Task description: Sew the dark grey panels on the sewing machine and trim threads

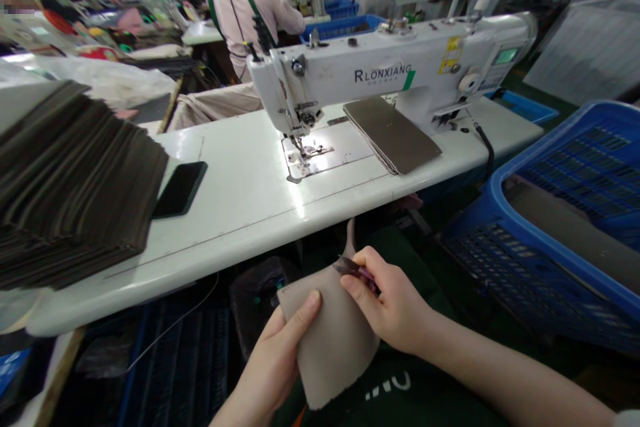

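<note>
My left hand (285, 354) grips a grey-beige panel (337, 340), fabric or leather, with the thumb flat on its face. The panel is held over my lap, below the table's front edge. In my right hand (387, 297) is a pair of thread snips (349, 266), its blades at the panel's upper edge. A narrow strip of the same colour (351, 237) sticks up beside the blades. Whether the blades are closed on the edge I cannot tell. Behind the hands stands a white sewing machine (350, 70), its needle area lit.
On the white table (235, 174) lie a tall stack of dark panels (75, 180), a phone (181, 188) and a small pile of grey-brown panels (393, 134). A blue plastic basket (500, 197) stands at the right. Another person (250, 7) sits beyond the machine.
</note>
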The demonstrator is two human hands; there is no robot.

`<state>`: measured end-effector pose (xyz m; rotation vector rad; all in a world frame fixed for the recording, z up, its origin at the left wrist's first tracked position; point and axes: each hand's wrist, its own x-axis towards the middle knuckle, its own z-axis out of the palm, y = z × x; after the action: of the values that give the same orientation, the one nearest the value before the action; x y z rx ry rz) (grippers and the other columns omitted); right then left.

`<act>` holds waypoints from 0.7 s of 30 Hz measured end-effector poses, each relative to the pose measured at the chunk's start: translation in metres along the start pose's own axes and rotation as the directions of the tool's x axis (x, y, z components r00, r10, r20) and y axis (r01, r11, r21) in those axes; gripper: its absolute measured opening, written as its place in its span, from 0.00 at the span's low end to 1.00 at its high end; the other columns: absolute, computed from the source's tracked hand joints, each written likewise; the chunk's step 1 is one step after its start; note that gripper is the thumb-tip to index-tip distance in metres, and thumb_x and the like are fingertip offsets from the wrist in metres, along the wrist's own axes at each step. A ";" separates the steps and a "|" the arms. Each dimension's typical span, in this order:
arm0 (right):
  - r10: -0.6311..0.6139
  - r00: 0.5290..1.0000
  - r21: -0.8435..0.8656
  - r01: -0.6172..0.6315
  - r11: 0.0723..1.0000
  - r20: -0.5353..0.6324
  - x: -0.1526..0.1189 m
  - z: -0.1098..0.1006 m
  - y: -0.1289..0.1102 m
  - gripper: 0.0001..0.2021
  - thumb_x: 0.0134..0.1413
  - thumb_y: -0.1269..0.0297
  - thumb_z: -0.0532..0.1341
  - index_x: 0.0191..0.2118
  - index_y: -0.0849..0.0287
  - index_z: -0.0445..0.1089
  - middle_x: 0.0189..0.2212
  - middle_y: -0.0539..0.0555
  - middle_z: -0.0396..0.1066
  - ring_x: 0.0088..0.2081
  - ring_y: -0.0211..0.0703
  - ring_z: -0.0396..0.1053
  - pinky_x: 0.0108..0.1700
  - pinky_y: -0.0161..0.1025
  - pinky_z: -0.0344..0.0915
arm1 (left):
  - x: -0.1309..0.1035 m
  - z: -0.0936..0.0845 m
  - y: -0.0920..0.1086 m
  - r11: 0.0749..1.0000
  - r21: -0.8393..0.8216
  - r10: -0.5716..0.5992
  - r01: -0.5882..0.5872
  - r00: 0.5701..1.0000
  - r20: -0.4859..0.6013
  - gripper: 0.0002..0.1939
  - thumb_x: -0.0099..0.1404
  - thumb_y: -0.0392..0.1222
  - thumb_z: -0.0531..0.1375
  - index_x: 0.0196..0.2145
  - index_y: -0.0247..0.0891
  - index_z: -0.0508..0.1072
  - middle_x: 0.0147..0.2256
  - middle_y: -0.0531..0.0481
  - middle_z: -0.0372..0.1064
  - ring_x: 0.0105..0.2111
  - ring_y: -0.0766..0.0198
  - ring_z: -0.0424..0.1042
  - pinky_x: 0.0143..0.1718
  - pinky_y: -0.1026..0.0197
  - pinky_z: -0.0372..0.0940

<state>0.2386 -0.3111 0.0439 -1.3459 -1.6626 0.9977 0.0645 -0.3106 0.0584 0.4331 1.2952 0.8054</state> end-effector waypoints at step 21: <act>-0.108 0.994 -0.305 0.107 0.946 0.013 -0.002 -0.004 0.003 0.09 0.67 0.60 0.51 0.35 0.57 0.57 0.25 0.46 0.61 0.26 0.34 0.62 0.29 0.34 0.51 | 0.002 0.002 0.000 0.999 -0.008 0.038 -0.038 0.999 -0.023 0.30 0.50 0.47 0.72 0.49 0.32 0.75 0.36 0.40 0.79 0.39 0.46 0.78 0.41 0.54 0.72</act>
<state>0.2438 -0.3118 0.0427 -1.4329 -1.9245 0.6929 0.0665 -0.3089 0.0576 0.4434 1.3080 0.8496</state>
